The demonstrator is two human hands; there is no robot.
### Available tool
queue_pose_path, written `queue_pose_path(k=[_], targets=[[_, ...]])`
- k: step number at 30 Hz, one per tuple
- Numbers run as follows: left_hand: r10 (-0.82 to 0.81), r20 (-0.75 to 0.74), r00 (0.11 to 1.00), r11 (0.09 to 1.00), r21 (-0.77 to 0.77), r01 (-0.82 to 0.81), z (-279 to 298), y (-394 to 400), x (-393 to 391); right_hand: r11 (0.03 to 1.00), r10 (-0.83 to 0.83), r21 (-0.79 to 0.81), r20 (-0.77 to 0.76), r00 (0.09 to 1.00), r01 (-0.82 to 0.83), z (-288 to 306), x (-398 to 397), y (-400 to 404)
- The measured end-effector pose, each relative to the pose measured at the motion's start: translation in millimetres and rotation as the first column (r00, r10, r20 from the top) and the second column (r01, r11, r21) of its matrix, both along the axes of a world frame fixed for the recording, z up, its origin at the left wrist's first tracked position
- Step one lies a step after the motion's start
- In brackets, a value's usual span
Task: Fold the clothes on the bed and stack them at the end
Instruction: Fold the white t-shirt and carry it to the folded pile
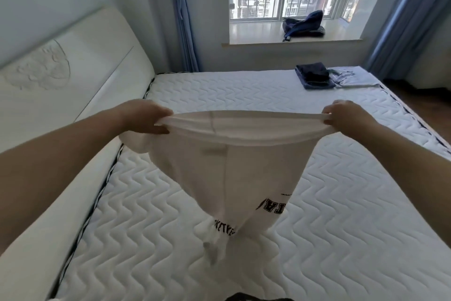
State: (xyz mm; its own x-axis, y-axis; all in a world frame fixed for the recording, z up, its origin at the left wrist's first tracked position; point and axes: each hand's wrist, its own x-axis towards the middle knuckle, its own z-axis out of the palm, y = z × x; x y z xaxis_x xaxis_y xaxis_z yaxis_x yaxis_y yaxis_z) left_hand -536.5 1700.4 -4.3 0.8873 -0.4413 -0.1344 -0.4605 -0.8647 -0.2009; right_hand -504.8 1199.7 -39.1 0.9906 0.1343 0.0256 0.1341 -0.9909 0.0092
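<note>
A white garment [234,166] with black lettering hangs in the air over the quilted white mattress [341,215]. My left hand [146,117] grips one end of its upper edge and my right hand [346,115] grips the other end, stretching that edge taut between them. The garment's lower end droops down and touches the mattress. At the far right corner of the bed lies a folded dark blue stack [314,76], with a light blue-grey garment [353,77] spread flat beside it.
A white padded headboard [61,85] runs along the left side. A dark blue bag [303,24] sits on the window sill at the back. Blue curtains [405,15] hang on both sides of the window. Wooden floor shows at the right.
</note>
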Motion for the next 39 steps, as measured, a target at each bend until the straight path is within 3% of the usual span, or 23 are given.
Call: queue_pose_path(k=[4, 9, 14, 16, 18, 21, 23, 25, 29, 30, 34, 36, 39], targets=[[0.153, -0.037, 0.988, 0.971, -0.178, -0.157, 13, -2, 2, 0.986, -0.144, 0.108, 0.153, 0.978, 0.129, 6, -7, -2], [0.316, 0.025, 0.949, 0.833, -0.486, -0.264, 18, -4, 0, 0.878, -0.293, 0.357, -0.129, 0.947, 0.320, 6, -11, -2], [0.310, 0.060, 0.949, 0.692, -0.699, -0.182, 27, -43, -8, 0.897, -0.248, 0.295, -0.279, 0.928, 0.329, -16, -22, 21], [0.296, 0.051, 0.954, 0.676, -0.717, -0.172, 31, -68, -10, 0.904, -0.189, 0.309, -0.333, 0.924, 0.297, -27, -29, 41], [0.288, 0.033, 0.957, 0.683, -0.708, -0.181, 31, -93, -11, 0.895, -0.028, 0.404, -0.375, 0.927, 0.190, -34, -35, 66], [0.275, 0.013, 0.961, 0.696, -0.693, -0.190, 29, -124, -11, 0.712, 0.257, 0.698, -0.352, 0.900, 0.069, -30, -48, 115], [0.245, 0.014, 0.969, 0.706, -0.687, -0.168, 27, -140, -13, 0.593, 0.361, 0.804, -0.305, 0.881, 0.035, -25, -53, 147], [0.202, 0.019, 0.979, 0.720, -0.681, -0.136, 26, -152, -17, 0.548, 0.375, 0.836, -0.251, 0.892, 0.005, -24, -53, 169], [0.153, 0.039, 0.987, 0.738, -0.669, -0.088, 24, -160, -23, 0.731, 0.228, 0.679, -0.149, 0.962, -0.067, -25, -48, 183], [0.154, 0.040, 0.987, 0.736, -0.671, -0.088, 23, -158, -23, 0.737, 0.207, 0.674, -0.157, 0.966, -0.049, -25, -46, 183], [0.163, 0.059, 0.985, 0.745, -0.662, -0.084, 19, -153, -23, 0.570, 0.166, 0.803, -0.322, 0.932, 0.175, -21, -48, 190], [0.158, 0.096, 0.983, 0.754, -0.654, -0.057, 16, -151, -22, 0.548, 0.158, 0.806, -0.361, 0.919, 0.222, -17, -49, 188], [0.143, 0.125, 0.982, 0.750, -0.661, -0.025, 12, -147, -20, 0.499, 0.313, 0.842, -0.399, 0.862, 0.208, -17, -48, 182]])
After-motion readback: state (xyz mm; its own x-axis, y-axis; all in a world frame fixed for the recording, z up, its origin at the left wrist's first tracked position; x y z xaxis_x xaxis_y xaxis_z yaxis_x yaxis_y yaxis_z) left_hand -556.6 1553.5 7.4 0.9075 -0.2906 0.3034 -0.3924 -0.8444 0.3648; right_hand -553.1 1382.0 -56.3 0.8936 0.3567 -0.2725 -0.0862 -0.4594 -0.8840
